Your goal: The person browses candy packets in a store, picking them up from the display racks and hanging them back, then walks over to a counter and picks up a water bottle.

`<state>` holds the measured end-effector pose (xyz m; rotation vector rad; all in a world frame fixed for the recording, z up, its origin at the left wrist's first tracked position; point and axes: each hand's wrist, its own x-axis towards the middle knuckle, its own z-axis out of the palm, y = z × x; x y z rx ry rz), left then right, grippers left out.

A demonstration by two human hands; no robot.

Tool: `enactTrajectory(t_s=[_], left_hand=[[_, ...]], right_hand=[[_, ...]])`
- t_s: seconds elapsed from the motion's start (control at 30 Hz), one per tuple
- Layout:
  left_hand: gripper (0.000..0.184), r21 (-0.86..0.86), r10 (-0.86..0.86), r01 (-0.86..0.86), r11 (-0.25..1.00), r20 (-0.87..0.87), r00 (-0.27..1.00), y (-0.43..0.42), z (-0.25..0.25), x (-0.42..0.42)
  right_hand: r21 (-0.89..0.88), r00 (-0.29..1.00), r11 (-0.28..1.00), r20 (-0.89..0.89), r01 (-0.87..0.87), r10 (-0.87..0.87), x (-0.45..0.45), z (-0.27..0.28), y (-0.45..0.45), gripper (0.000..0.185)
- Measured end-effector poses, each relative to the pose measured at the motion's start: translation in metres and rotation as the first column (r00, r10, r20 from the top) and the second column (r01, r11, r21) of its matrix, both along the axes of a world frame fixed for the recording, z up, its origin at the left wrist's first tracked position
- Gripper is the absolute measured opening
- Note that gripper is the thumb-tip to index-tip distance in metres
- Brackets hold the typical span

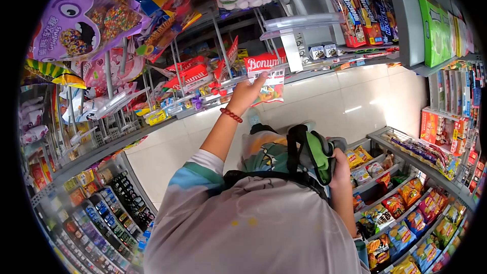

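My left hand [248, 94], with a red beaded bracelet at its wrist, is closed on a red-topped Bonumi candy bag [270, 95] at the front of the hanging display. The thumb lies across the bag's front; the fingers behind it are hidden. Whether the bag still hangs on its hook, I cannot tell. More red Bonumi bags [192, 75] hang just left of it. Down at my right side, my right hand [340, 167] grips the edge of a green and black pouch [318, 156] with a black strap, worn against my body.
Hooks ahead carry a purple candy bag [83, 23] and other sweets. Boxed snacks [350, 10] stand on the shelf at upper right. Low racks with snack bags [395, 205] flank my right, and a shelf of small packs [104, 208] my left. Pale floor tiles [350, 94] lie between.
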<state>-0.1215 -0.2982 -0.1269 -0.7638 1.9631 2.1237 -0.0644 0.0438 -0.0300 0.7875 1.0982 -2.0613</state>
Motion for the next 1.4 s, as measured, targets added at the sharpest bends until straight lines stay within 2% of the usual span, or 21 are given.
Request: enactTrajectory(t_s=[0.07,0.13,0.27,0.37,0.43,0.47,0.53,0.57,0.73,0.8,0.83,0.93,1.0,1.03,1.13,1.17,1.2,1.23,1.3,1.33,1.4], left_hand=[[0.042,-0.016,-0.026,0.027,1.0,0.031,0.999,0.001,0.007,-0.001],[0.041,-0.014,0.013,-0.015,1.0,-0.129,0.992,0.003,0.007,0.001],[0.047,-0.051,0.064,-0.08,0.996,-0.267,0.962,0.007,0.006,0.003],[0.041,0.013,0.027,-0.026,1.0,-0.121,0.992,-0.003,0.004,0.003],[0.05,-0.04,0.013,-0.008,0.999,0.136,0.991,-0.007,0.001,-0.003],[0.05,-0.04,0.013,-0.008,0.999,0.135,0.991,-0.005,0.0,-0.006],[0.064,0.025,0.17,-0.177,0.984,0.168,0.971,0.0,0.016,-0.015],[0.082,-0.006,0.155,-0.158,0.987,0.237,0.959,-0.005,-0.007,-0.019],[0.091,-0.039,0.248,-0.245,0.969,0.103,0.963,-0.005,-0.018,-0.032],[0.096,-0.062,0.165,-0.154,0.986,0.281,0.945,-0.01,-0.021,-0.032],[0.096,-0.062,0.165,-0.153,0.986,0.28,0.946,-0.009,-0.019,-0.033],[0.085,-0.05,0.292,-0.29,0.956,0.283,0.914,-0.003,-0.018,-0.032],[0.06,0.09,0.289,-0.291,0.953,0.028,0.957,-0.001,-0.025,-0.032],[0.06,0.091,0.29,-0.291,0.952,0.029,0.957,0.002,-0.025,-0.03],[0.037,0.033,0.239,-0.237,0.971,-0.093,0.966,0.01,-0.024,-0.027],[0.032,0.092,0.264,-0.249,0.964,-0.226,0.938,0.012,-0.026,-0.028],[0.028,0.15,0.288,-0.25,0.956,-0.352,0.891,0.014,-0.019,-0.029],[0.028,0.15,0.284,-0.245,0.958,-0.35,0.893,0.016,-0.013,-0.028],[0.025,0.312,0.361,-0.265,0.912,-0.303,0.882,0.016,0.001,-0.024],[0.025,0.311,0.359,-0.265,0.913,-0.301,0.884,0.014,-0.001,-0.023],[0.027,0.146,0.298,-0.261,0.954,-0.381,0.875,0.01,-0.015,-0.028]], right_hand=[[0.013,1.0,1.0,0.007,0.0,0.0,-0.002,0.002,0.0,0.04],[0.021,1.0,1.0,0.017,0.003,-0.004,-0.002,0.005,-0.002,0.04],[0.043,1.0,0.999,0.001,0.009,-0.009,-0.005,0.012,-0.006,0.039],[0.03,1.0,1.0,-0.004,-0.001,0.001,-0.004,0.009,-0.004,0.038],[0.008,1.0,1.0,-0.001,-0.006,0.006,-0.005,0.008,-0.003,0.038],[0.015,1.0,1.0,-0.005,-0.009,0.009,-0.005,0.008,-0.003,0.038],[0.021,1.0,1.0,-0.007,-0.013,0.013,-0.004,0.009,-0.003,0.038],[0.028,1.0,1.0,-0.005,-0.009,0.009,-0.004,0.009,-0.003,0.038],[0.012,1.0,1.0,0.018,0.004,-0.004,-0.003,0.011,-0.004,0.038],[0.006,1.0,1.0,0.017,0.026,-0.026,-0.002,0.011,-0.004,0.038],[0.006,1.0,1.0,0.017,0.026,-0.026,-0.002,0.011,-0.004,0.038],[0.016,1.0,1.0,0.013,0.02,-0.02,0.001,0.009,0.002,0.038],[-0.018,1.0,1.0,-0.002,0.003,-0.003,0.003,0.001,0.008,0.042],[-0.017,1.0,1.0,-0.001,0.003,-0.003,0.004,0.0,0.009,0.042],[-0.003,1.0,1.0,0.013,0.02,-0.02,0.006,0.001,0.01,0.042],[0.003,1.0,1.0,0.008,0.02,-0.02,0.006,0.001,0.011,0.042],[0.009,1.0,1.0,0.004,0.022,-0.022,0.007,0.001,0.013,0.042],[0.01,1.0,1.0,0.005,0.027,-0.027,0.009,0.0,0.014,0.042],[0.043,0.999,0.999,0.017,0.033,-0.033,0.011,0.0,0.017,0.042],[0.043,0.999,0.998,0.02,0.034,-0.035,0.013,-0.001,0.017,0.042],[0.029,0.999,0.998,0.009,0.047,-0.048,0.014,-0.004,0.017,0.042]])
